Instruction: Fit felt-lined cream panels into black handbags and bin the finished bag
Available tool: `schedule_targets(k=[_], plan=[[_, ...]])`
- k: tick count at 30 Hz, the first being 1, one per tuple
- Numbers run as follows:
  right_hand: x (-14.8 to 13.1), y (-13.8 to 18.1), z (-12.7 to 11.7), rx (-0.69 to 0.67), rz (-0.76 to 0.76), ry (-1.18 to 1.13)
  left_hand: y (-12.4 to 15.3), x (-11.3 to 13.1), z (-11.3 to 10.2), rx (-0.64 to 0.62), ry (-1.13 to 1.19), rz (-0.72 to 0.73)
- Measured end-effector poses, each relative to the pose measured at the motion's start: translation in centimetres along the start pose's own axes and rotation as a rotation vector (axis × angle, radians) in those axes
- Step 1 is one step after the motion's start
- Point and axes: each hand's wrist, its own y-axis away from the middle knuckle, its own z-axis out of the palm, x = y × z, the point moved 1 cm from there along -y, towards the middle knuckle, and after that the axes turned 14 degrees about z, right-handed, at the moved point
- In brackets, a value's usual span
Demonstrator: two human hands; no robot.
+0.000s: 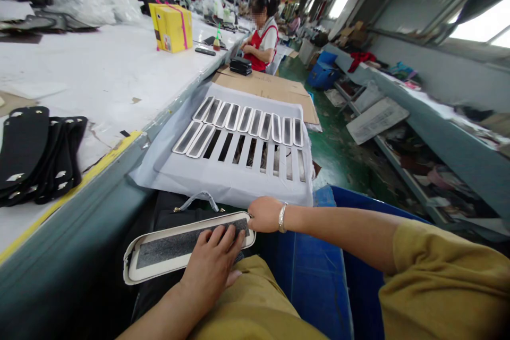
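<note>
My left hand (213, 263) lies flat on a long cream-edged strip with a dark grey centre (175, 247), pressing it on my lap. My right hand (265, 214) grips the right end of that same strip, a bracelet on its wrist. Just beyond stands a white slotted tray (223, 170) with two rows of slots. Several similar strips (247, 118) fill its far row, and two more (194, 139) lie in the near row. A black bag with a grey handle (181, 212) sits under the strip I hold.
A blue bin (319, 276) stands to my right. Black leather pieces (35, 154) are stacked on the white worktable at left, with a yellow box (172, 26) farther back. Cardboard (263, 87) lies beyond the tray. A seated person in red (261, 40) works ahead. Cluttered shelves (418, 133) line the right.
</note>
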Motion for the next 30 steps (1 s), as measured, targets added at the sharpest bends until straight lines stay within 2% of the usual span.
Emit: schedule_targets(k=[5,9,14,18,21,26,30], plan=[[0.3,1.6,-0.1,0.121,-0.004,0.025,0.0,0.0,0.0,0.01,0.019,-0.011],[0.3,1.0,-0.5,0.112,0.064,-0.001,-0.7,-0.5,-0.5,-0.014,0.032,-0.022],[1.1,0.4,-0.1,-0.187,-0.002,-0.282,-0.7,-0.5,-0.9,-0.023,0.053,0.015],[1.7,0.6,1.0,-0.15,-0.018,-0.384,-0.3,-0.4,-0.6,-0.006,0.034,0.026],[1.8,0.9,1.9,-0.219,0.003,-0.439,-0.2,-0.6,-0.5,-0.012,0.012,0.044],[1.6,2.0,4.4,-0.608,0.098,-0.723,-0.3,-0.8,-0.6,0.0,-0.001,0.051],[1.4,2.6,6.1,-0.756,0.156,-1.057,-0.3,-1.1,-0.6,0.003,0.029,0.062]])
